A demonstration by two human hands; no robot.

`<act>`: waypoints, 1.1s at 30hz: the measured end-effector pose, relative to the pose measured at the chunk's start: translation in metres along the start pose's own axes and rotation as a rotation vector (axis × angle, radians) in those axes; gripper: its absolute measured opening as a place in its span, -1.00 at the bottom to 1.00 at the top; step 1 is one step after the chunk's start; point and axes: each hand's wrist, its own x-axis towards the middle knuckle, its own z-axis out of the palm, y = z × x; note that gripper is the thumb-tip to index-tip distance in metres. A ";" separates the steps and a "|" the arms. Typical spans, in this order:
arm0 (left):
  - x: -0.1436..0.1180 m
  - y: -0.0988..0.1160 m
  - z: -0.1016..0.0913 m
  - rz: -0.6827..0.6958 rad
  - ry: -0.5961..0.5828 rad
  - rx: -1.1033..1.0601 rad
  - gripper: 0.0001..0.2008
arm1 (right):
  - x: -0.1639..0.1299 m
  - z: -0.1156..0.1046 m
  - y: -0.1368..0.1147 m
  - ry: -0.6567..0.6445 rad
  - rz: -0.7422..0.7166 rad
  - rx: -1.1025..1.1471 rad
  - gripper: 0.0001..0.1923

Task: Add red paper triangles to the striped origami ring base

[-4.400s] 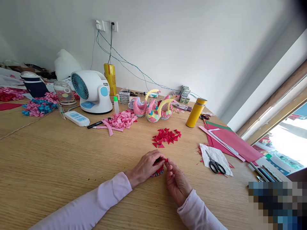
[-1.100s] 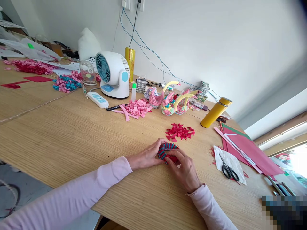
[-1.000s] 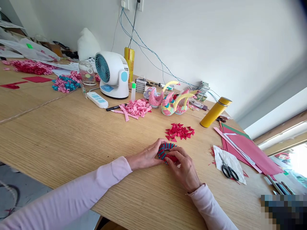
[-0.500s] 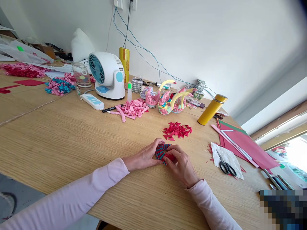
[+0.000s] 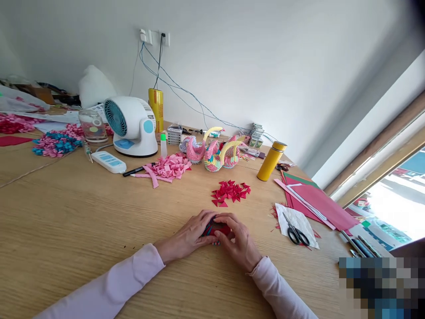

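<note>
A ring of interlocked folded-paper pieces (image 5: 223, 228), red and teal, sits low over the table between my two hands. My left hand (image 5: 192, 234) curves round its left side, thumb along the near edge. From the right, my right hand (image 5: 239, 243) closes on it, fingers over the far rim and thumb at the near side. The fingers hide much of the ring. Just beyond lies a loose pile of red folded-paper triangles (image 5: 231, 191).
Paper swans (image 5: 214, 160) stand behind the pile, with pink paper pieces (image 5: 172, 167) and a white fan (image 5: 136, 126) to the left. On the right are a yellow flask (image 5: 270, 163), scissors (image 5: 297, 235) on a white cloth, and red paper sheets (image 5: 318, 199).
Both hands have closed further around the paper ring, covering more of it. My view has shifted, so the things on the table appear lower and further left.
</note>
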 end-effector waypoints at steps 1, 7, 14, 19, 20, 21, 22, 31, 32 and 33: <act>0.000 0.000 0.000 0.008 -0.004 0.005 -0.48 | -0.001 -0.004 0.000 -0.005 0.018 0.029 -0.75; -0.001 -0.003 0.001 -0.009 0.013 0.029 -0.52 | -0.013 -0.025 0.018 0.156 0.046 -0.118 -0.55; 0.010 0.000 0.006 -0.108 -0.026 0.089 -0.43 | -0.026 -0.006 0.036 -0.088 0.011 -0.306 -0.41; 0.018 0.005 0.017 -0.113 0.037 0.186 -0.61 | -0.022 -0.003 0.025 -0.073 0.035 -0.228 -0.42; 0.019 0.005 0.021 -0.117 0.092 0.218 -0.65 | -0.022 -0.004 0.023 -0.066 0.031 -0.209 -0.42; 0.020 0.004 0.024 -0.102 0.139 0.249 -0.68 | -0.021 -0.004 0.021 -0.056 0.028 -0.194 -0.42; 0.020 0.003 0.026 -0.069 0.173 0.280 -0.69 | -0.021 -0.005 0.020 -0.043 0.025 -0.185 -0.42; 0.023 -0.011 0.033 0.064 0.174 0.344 -0.61 | -0.026 0.002 0.063 0.133 -0.343 -0.560 -0.44; 0.025 -0.014 0.034 0.112 0.171 0.362 -0.60 | -0.026 0.003 0.069 0.170 -0.358 -0.623 -0.54; 0.026 -0.019 0.035 0.124 0.177 0.379 -0.61 | -0.024 0.003 0.072 0.199 -0.371 -0.674 -0.60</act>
